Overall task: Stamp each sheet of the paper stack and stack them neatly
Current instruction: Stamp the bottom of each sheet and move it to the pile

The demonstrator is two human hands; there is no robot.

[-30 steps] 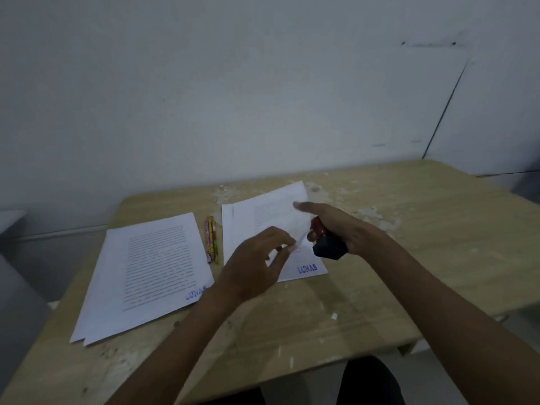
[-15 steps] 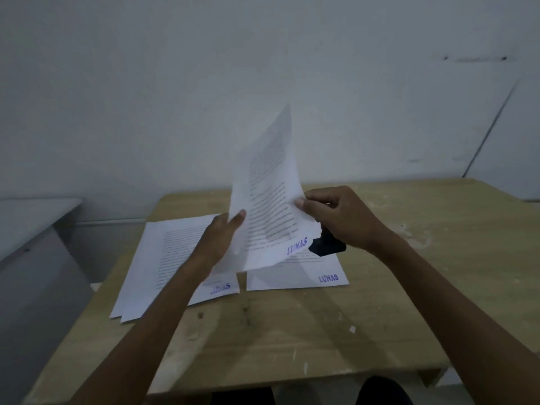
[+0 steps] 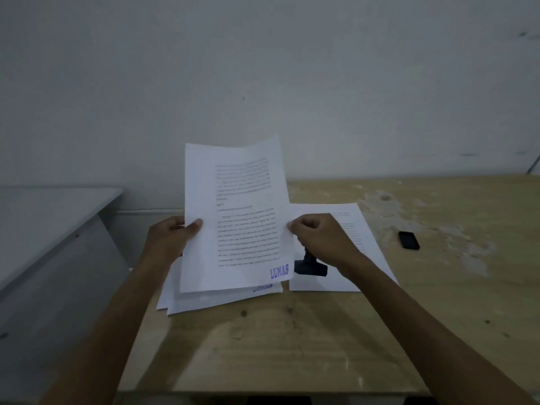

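Note:
I hold a printed sheet (image 3: 242,217) upright, with a blue "LUNAS" stamp mark at its lower right corner. My left hand (image 3: 171,241) grips its left edge and my right hand (image 3: 320,238) pinches its right edge. A black stamp (image 3: 310,266) hangs under my right palm, its handle tucked into that hand. The sheet hovers over the left pile of stamped sheets (image 3: 216,301), which is slightly fanned. Behind my right hand lies the right pile of paper (image 3: 366,229), flat on the table.
The wooden table (image 3: 321,346) has white paint blotches at the back right, where a small black rectangular object (image 3: 409,240) lies. A grey counter (image 3: 43,229) stands to the left of the table. A plain wall rises close behind.
The sheet has been turned face-on and carried left over the left pile. My left hand shifted to its left edge. The camera view has swung left.

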